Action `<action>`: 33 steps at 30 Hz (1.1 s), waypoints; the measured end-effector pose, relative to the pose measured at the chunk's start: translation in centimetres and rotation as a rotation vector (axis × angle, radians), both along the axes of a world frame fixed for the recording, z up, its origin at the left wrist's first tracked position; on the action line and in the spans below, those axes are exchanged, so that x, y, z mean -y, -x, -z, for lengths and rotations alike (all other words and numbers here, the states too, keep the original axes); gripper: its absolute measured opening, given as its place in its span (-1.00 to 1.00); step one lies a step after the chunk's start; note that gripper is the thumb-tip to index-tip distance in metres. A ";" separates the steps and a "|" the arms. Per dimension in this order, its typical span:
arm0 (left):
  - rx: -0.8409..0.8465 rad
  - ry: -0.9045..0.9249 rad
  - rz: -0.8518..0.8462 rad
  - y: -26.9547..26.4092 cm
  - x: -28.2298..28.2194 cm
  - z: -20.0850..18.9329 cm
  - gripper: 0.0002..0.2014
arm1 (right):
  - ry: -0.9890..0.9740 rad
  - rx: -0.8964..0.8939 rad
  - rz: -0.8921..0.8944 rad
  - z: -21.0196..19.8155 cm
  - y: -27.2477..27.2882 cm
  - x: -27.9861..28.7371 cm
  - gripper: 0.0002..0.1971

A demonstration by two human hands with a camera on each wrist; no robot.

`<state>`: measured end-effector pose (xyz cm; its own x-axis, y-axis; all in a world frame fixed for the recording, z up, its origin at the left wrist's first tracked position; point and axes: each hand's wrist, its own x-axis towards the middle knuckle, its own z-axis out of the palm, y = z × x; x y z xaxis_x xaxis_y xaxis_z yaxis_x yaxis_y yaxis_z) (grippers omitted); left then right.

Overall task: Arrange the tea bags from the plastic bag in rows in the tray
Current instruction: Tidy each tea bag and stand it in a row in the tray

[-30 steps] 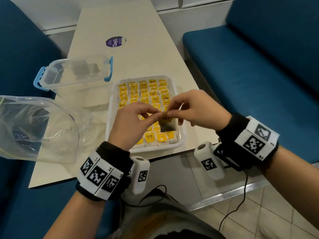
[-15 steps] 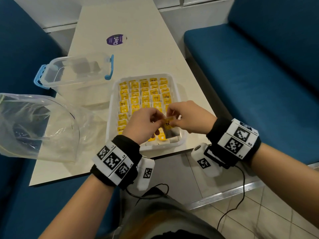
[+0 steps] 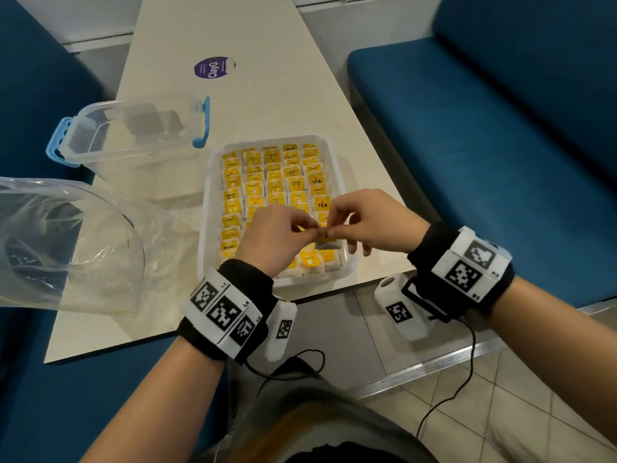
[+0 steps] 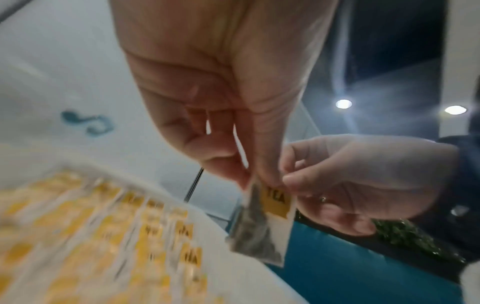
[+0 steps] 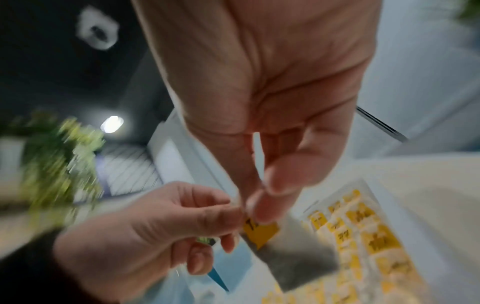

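Note:
A white tray (image 3: 337,168) near the table's front edge holds several rows of yellow-labelled tea bags (image 3: 277,182). Above its near right part hangs one tea bag (image 4: 270,222) with a yellow TEA tag, also seen as a tea bag (image 5: 291,251) in the right wrist view. My left hand (image 3: 277,238) and my right hand (image 3: 367,222) both pinch its top edge between thumb and forefinger, fingertips meeting over the tray. The clear plastic bag (image 3: 66,242) lies at the left on the table; I cannot tell what it holds.
A clear storage box (image 3: 133,132) with blue handles stands behind and left of the tray. A purple sticker (image 3: 213,68) is on the far tabletop (image 3: 233,38). Blue benches (image 3: 484,145) flank the table. The tray sits close to the table's front edge.
Both hands, still pinching the tea bag, have drawn back toward the tray's near end and lifted slightly; the view has shifted a little.

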<state>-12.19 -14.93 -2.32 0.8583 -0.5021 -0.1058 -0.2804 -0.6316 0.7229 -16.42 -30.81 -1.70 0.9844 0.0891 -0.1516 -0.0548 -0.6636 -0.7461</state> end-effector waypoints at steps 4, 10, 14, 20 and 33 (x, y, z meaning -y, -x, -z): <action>-0.059 -0.006 0.090 -0.3 -0.2 -1.2 -0.86 | -0.028 -0.014 -0.037 -0.9 0.4 0.5 -0.98; -0.078 0.014 0.078 -0.1 0.4 -0.4 -0.80 | 0.081 0.003 -0.047 -0.5 0.2 0.2 -0.91; -0.083 0.010 0.060 0.0 0.5 0.4 -0.92 | 0.122 -0.012 -0.059 0.1 0.1 0.2 -0.74; -0.169 -0.009 0.055 -0.1 0.3 1.1 -0.90 | 0.113 -0.044 -0.039 0.8 0.0 0.2 -0.79; -0.124 -0.249 0.054 0.1 2.2 3.1 -0.83 | 0.353 -0.208 -0.027 2.2 -1.0 -0.5 -0.94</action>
